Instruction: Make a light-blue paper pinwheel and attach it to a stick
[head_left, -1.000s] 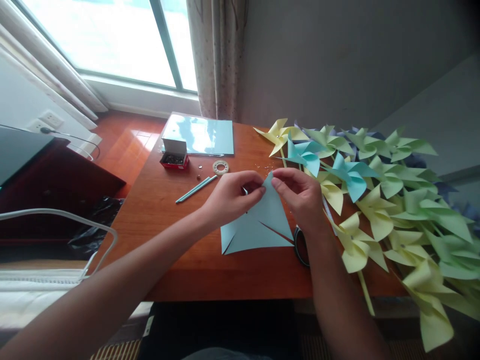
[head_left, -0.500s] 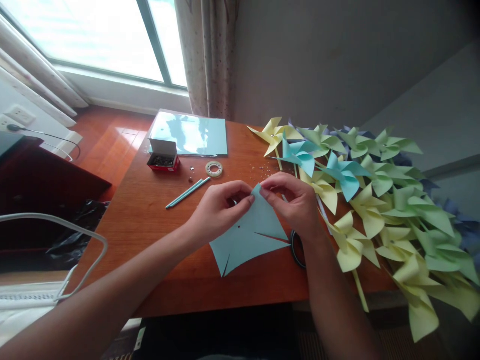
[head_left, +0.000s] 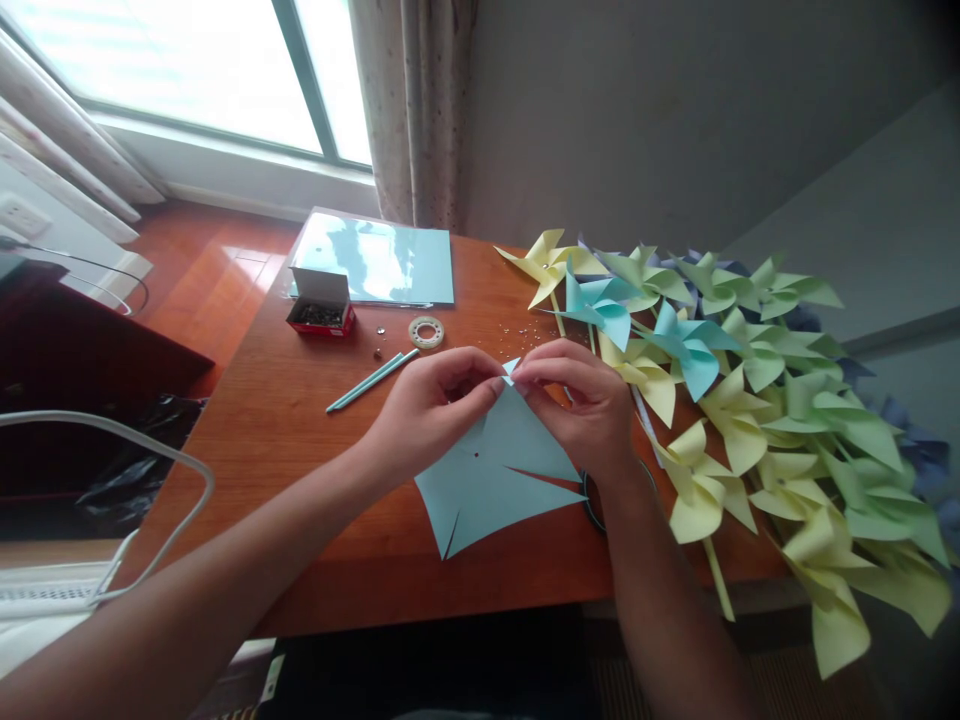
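Probably light and easily creased (it may tear where cut), the blue paper sheet (head_left: pixel 487 500) sits near-right of the tape roll (head_left: pixel 426 344), left hand (head_left: pixel 442 395) and right hand (head_left: pixel 581 400) both finely pinching its far corner, a sensible hold

I have the cut paper sheet (head_left: pixel 495 490) in front of me on the desk (head_left: pixel 247 480), its far corner between my left hand (head_left: pixel 442 405) and my right hand (head_left: pixel 577 400). Left of it, beyond my left forearm: sticks (head_left: pixel 371 381), side by side. Behind the sticks, tape roll (head_left: pixel 412 333) to the right, open box (head_left: pixel 334 330) holding small parts to the left, two loose pieces (head_left: pixel 381 330) between. Plastic sleeve (head_left: pixel 409 265) behind the box, along the far edge. Paper pinwheels (head_left: pixel 690 350) spread over the right side. Window (head_left: pixel 187 60) behind, to the left; curtain (head_left: pixel 424 110) right of it.
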